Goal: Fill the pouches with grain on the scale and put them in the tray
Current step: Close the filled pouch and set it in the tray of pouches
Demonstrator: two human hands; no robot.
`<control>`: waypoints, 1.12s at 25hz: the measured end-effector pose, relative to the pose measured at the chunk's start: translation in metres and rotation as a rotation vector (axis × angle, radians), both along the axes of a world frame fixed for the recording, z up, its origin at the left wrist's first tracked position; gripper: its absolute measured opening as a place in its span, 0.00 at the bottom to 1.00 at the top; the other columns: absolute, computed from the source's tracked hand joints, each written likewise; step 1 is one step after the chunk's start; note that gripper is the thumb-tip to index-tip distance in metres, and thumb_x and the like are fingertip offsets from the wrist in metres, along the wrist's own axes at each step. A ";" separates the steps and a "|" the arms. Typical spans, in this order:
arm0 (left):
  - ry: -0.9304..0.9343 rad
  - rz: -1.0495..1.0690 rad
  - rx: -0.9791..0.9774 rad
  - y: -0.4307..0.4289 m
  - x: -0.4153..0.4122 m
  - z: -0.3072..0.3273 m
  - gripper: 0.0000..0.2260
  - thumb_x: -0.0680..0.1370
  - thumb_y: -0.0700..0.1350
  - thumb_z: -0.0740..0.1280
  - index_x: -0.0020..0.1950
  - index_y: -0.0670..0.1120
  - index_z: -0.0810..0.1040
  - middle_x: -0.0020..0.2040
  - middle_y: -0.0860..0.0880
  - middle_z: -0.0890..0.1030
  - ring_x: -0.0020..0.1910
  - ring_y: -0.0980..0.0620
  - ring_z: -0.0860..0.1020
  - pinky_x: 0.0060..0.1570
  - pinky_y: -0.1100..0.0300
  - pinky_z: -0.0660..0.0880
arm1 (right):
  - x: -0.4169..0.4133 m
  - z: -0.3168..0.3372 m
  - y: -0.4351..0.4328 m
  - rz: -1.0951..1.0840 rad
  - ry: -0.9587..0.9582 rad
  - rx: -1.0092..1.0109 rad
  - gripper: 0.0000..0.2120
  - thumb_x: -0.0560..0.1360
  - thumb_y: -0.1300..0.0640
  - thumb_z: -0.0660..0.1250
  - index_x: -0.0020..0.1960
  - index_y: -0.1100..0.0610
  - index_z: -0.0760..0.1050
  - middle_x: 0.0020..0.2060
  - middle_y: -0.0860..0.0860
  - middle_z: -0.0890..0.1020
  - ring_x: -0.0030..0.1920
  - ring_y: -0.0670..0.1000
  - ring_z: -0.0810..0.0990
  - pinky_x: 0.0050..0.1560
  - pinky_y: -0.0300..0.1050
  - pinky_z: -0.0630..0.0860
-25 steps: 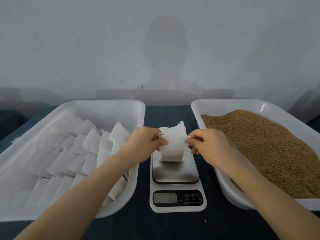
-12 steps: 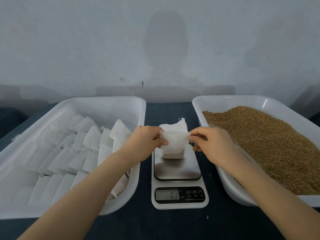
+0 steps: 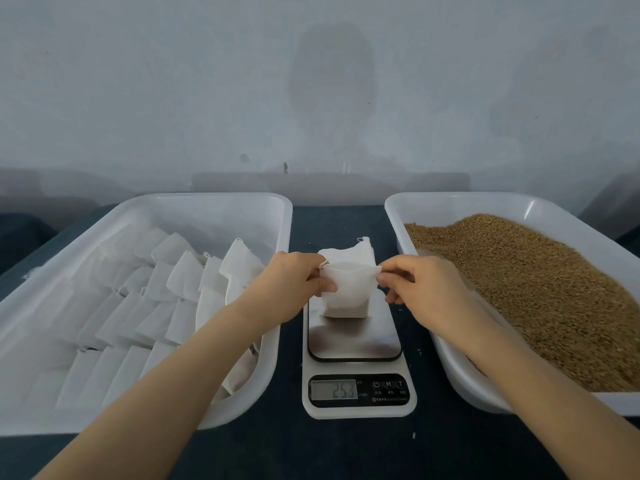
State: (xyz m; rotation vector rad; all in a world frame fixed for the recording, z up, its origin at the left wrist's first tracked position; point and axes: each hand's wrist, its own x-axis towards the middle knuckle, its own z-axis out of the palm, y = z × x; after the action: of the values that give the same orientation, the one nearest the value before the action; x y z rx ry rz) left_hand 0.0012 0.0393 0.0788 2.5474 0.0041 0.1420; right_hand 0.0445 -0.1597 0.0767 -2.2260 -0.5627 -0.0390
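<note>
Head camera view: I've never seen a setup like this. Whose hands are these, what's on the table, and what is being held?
No machine here: a person wears a camera on the head, looking down at their own bare hands. The left hand and right hand each pinch a top edge of a white pouch standing on a kitchen scale, spreading its mouth. On the dark table, the left tray holds many spare pouches; the right tray holds brown grain.

White pouch point(image 3: 348, 289) upright on scale point(image 3: 356, 344) — left hand point(image 3: 292, 284) and right hand point(image 3: 414, 285) at its rim.
</note>
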 end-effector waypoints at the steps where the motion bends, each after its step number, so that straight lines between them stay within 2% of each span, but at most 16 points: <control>1: 0.002 0.003 -0.002 0.000 0.000 0.000 0.08 0.77 0.46 0.68 0.48 0.41 0.79 0.39 0.50 0.80 0.43 0.50 0.78 0.43 0.62 0.72 | 0.000 0.000 0.000 -0.001 0.002 0.002 0.04 0.76 0.58 0.67 0.47 0.52 0.80 0.30 0.41 0.79 0.32 0.35 0.78 0.36 0.23 0.70; 5: -0.012 0.014 0.012 0.002 0.001 -0.004 0.07 0.76 0.47 0.70 0.43 0.44 0.77 0.35 0.52 0.76 0.37 0.52 0.73 0.32 0.71 0.65 | 0.000 -0.002 0.002 0.006 0.000 0.009 0.02 0.75 0.56 0.69 0.47 0.51 0.79 0.33 0.42 0.81 0.33 0.36 0.79 0.35 0.24 0.70; 7: -0.033 0.008 -0.016 0.002 0.001 -0.006 0.09 0.74 0.49 0.72 0.49 0.45 0.78 0.38 0.51 0.78 0.38 0.53 0.75 0.34 0.71 0.66 | -0.001 -0.002 0.003 0.017 -0.016 0.007 0.01 0.74 0.56 0.70 0.44 0.50 0.79 0.31 0.42 0.80 0.33 0.36 0.79 0.36 0.25 0.71; 9: -0.047 -0.035 -0.037 0.000 -0.001 -0.006 0.15 0.72 0.52 0.73 0.57 0.51 0.78 0.45 0.55 0.79 0.41 0.59 0.75 0.39 0.72 0.68 | -0.001 -0.002 0.002 0.032 -0.037 -0.017 0.02 0.74 0.55 0.70 0.43 0.50 0.80 0.29 0.42 0.79 0.33 0.36 0.78 0.36 0.25 0.71; 11: -0.025 -0.083 -0.071 -0.003 -0.001 -0.004 0.20 0.71 0.54 0.74 0.61 0.54 0.76 0.49 0.59 0.78 0.41 0.65 0.74 0.39 0.74 0.68 | -0.004 0.001 0.002 0.066 -0.053 -0.042 0.02 0.74 0.55 0.69 0.43 0.49 0.80 0.30 0.43 0.80 0.35 0.36 0.79 0.38 0.26 0.72; 13: -0.004 -0.111 -0.041 -0.006 0.002 0.001 0.16 0.71 0.54 0.73 0.57 0.52 0.79 0.46 0.59 0.78 0.38 0.63 0.73 0.36 0.73 0.66 | -0.006 0.004 0.004 0.096 -0.075 -0.047 0.04 0.74 0.55 0.69 0.42 0.46 0.78 0.31 0.43 0.81 0.36 0.36 0.79 0.39 0.29 0.74; 15: -0.015 -0.134 -0.011 -0.011 0.004 0.005 0.09 0.73 0.54 0.72 0.45 0.50 0.80 0.36 0.57 0.75 0.34 0.60 0.72 0.32 0.72 0.66 | -0.007 0.006 0.003 0.081 -0.098 -0.035 0.05 0.73 0.54 0.69 0.42 0.45 0.76 0.31 0.43 0.81 0.35 0.36 0.79 0.36 0.31 0.74; 17: -0.034 -0.117 -0.039 -0.006 0.005 0.014 0.12 0.74 0.53 0.71 0.35 0.50 0.74 0.32 0.55 0.73 0.30 0.60 0.71 0.29 0.73 0.66 | -0.007 0.008 0.001 0.023 -0.109 0.020 0.04 0.73 0.53 0.68 0.45 0.44 0.76 0.31 0.43 0.81 0.33 0.37 0.79 0.35 0.33 0.72; 20: -0.113 0.051 -0.104 0.024 0.014 0.041 0.16 0.74 0.50 0.70 0.30 0.51 0.68 0.28 0.56 0.70 0.25 0.61 0.69 0.24 0.72 0.64 | -0.003 0.008 -0.001 -0.069 -0.096 0.073 0.06 0.74 0.52 0.68 0.51 0.46 0.77 0.30 0.44 0.81 0.32 0.38 0.80 0.36 0.39 0.75; 22: -0.192 0.180 -0.110 0.056 0.025 0.058 0.15 0.76 0.48 0.68 0.33 0.50 0.67 0.29 0.55 0.71 0.25 0.60 0.70 0.23 0.72 0.65 | -0.002 0.009 0.000 -0.083 -0.078 0.062 0.06 0.74 0.52 0.67 0.51 0.47 0.77 0.30 0.44 0.81 0.31 0.39 0.80 0.36 0.42 0.76; 24: -0.218 0.310 -0.031 0.092 0.036 0.067 0.10 0.78 0.47 0.65 0.39 0.47 0.68 0.35 0.50 0.74 0.29 0.56 0.72 0.24 0.69 0.67 | -0.002 0.009 0.001 -0.073 -0.049 0.051 0.06 0.75 0.52 0.67 0.51 0.47 0.78 0.29 0.45 0.81 0.31 0.40 0.80 0.37 0.42 0.76; 26: -0.140 0.441 0.088 0.126 0.047 0.063 0.07 0.79 0.46 0.64 0.51 0.42 0.71 0.47 0.42 0.77 0.38 0.47 0.77 0.33 0.61 0.74 | -0.002 0.009 0.002 -0.071 -0.025 0.057 0.06 0.75 0.53 0.67 0.51 0.47 0.78 0.30 0.45 0.81 0.31 0.40 0.80 0.36 0.40 0.74; 27: -0.069 0.488 0.157 0.141 0.052 0.057 0.10 0.79 0.45 0.64 0.57 0.40 0.72 0.53 0.39 0.77 0.45 0.42 0.78 0.39 0.57 0.76 | -0.001 0.009 0.002 -0.072 -0.017 0.062 0.05 0.75 0.53 0.66 0.51 0.47 0.77 0.31 0.45 0.81 0.31 0.39 0.80 0.36 0.38 0.73; 28: -0.007 0.531 0.145 0.155 0.055 0.048 0.14 0.79 0.44 0.65 0.62 0.38 0.71 0.58 0.38 0.76 0.48 0.41 0.78 0.41 0.58 0.77 | -0.001 0.009 0.003 -0.070 -0.011 0.064 0.05 0.76 0.54 0.66 0.51 0.48 0.77 0.33 0.45 0.81 0.32 0.38 0.79 0.35 0.35 0.71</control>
State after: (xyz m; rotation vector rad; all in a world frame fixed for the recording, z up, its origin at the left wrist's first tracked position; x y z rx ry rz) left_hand 0.0559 0.1943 0.1269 2.6300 0.6916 0.3664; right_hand 0.0432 -0.1569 0.0857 -2.1833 -0.4825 -0.1038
